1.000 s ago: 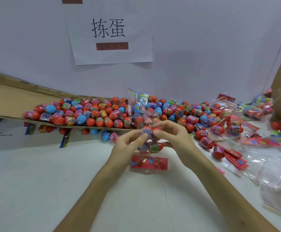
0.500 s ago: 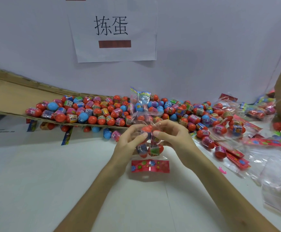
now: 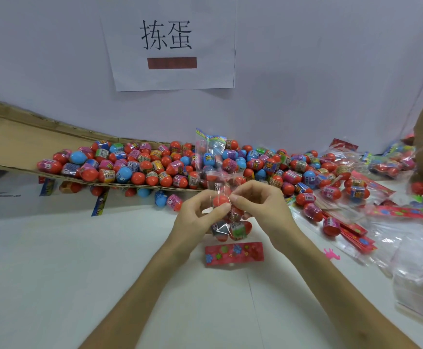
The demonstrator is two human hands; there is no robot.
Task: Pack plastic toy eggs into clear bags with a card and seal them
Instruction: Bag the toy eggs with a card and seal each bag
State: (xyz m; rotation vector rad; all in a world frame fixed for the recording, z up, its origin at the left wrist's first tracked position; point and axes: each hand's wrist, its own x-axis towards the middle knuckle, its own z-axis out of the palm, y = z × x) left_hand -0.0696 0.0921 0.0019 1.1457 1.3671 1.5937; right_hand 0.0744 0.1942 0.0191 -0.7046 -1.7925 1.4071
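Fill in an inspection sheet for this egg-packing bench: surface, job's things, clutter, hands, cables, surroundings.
Surface: white table, cardboard sheet along its far left.
Job's things: part-filled clear bag held above the table; red card flat on the table below it, outside the bag; loose eggs piled on the cardboard.
Clutter: filled bags, stacked cards and empty bags at right; small pink toy.
Hands: left hand and right hand both pinch the bag.
Cables: nothing seen.
Surroundings: white wall with paper sign.

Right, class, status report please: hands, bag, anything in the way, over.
Left hand and right hand both pinching clear bag, eggs inside. Red card flat on table below, not yet bagged. Nothing blocking the card.
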